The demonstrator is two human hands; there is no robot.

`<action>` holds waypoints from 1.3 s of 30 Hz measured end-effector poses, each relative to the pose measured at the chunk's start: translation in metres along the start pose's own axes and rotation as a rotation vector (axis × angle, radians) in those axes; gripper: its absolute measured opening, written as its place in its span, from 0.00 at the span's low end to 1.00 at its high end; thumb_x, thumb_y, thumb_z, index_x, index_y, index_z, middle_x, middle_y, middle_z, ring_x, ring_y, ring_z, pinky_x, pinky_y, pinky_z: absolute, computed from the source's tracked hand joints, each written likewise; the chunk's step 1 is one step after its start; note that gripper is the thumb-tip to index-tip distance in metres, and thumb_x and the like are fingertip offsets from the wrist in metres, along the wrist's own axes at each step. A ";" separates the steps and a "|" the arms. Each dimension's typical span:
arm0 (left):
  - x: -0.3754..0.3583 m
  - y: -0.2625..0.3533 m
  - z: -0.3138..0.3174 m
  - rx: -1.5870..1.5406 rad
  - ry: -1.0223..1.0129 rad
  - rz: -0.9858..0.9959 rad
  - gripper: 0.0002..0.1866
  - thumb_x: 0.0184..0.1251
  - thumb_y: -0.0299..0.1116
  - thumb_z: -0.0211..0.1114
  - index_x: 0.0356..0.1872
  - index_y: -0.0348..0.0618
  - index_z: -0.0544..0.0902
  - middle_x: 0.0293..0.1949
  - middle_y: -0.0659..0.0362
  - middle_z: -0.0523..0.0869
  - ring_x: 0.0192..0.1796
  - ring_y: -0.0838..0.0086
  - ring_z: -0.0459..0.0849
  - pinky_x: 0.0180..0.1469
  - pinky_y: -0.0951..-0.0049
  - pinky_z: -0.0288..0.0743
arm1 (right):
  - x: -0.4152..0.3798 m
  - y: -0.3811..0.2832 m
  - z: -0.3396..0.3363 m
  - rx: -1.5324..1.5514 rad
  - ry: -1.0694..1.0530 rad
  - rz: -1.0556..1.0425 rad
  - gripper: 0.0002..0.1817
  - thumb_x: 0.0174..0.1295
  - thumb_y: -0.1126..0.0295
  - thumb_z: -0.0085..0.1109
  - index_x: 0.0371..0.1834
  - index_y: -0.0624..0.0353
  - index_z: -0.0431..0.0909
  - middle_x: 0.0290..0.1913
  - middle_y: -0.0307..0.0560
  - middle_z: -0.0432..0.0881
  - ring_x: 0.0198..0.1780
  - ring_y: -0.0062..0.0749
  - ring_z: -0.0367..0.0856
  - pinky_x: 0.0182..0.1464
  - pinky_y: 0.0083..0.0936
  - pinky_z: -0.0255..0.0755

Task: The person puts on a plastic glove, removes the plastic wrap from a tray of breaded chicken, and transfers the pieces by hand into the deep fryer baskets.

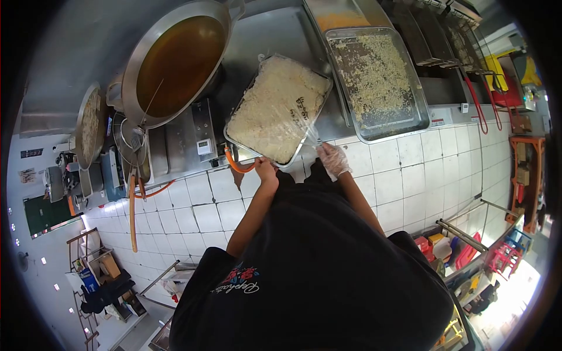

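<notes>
View from above a person in a black shirt standing at a steel kitchen bench (275,35) over a white tiled floor (199,210). Straight ahead sits a metal tray (234,139) heaped to the rim with pale breadcrumb-like coating, covered by a clear plastic sheet (295,105) with dark writing on it. The tray rests at the bench's near edge, tilted askew, just beside a larger tray.

The left hand (266,169), bare, is at the tray's near rim, fingers curled in a closed grip on the edge. The right hand (333,159), in a thin clear glove, is at the tray's near right corner, its grip pinched shut on the corner of the plastic sheet, which is pulled up slightly there.

To the right lies the larger steel tray (421,117), mostly bare metal, with a loose, patchy scatter of the same crumbs across its upper half. Behind it, another steel pan (345,13) holds something orange; only part is visible.

To the left a big round wok (140,76) is filled nearly to the rim with brown-amber oil or broth, a thin rod leaning in it. Further left, a second round pan (88,126) holds pale food, seen edge-on. An orange hose (237,165) loops under the bench near the left hand. Red-handled fryer baskets (468,52) sit at far right
</notes>
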State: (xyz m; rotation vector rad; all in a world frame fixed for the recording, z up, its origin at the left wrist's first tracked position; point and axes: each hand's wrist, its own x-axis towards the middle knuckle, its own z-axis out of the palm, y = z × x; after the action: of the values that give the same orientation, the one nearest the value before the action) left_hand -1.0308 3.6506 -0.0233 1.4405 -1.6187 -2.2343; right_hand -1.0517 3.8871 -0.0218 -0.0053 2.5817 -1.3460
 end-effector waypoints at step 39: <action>-0.039 0.106 0.098 0.959 -0.474 1.272 0.22 0.52 0.35 0.70 0.45 0.39 0.74 0.44 0.48 0.78 0.49 0.53 0.77 0.52 0.61 0.71 | 0.059 -0.128 -0.061 -0.252 0.359 -0.289 0.14 0.63 0.57 0.56 0.30 0.57 0.72 0.27 0.54 0.76 0.30 0.54 0.76 0.32 0.42 0.69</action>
State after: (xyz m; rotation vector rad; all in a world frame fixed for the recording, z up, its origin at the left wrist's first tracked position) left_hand -1.1239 3.6941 0.0854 -0.3738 -2.7088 -1.0341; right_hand -1.1342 3.8562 0.1036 -0.2048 3.1422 -1.1865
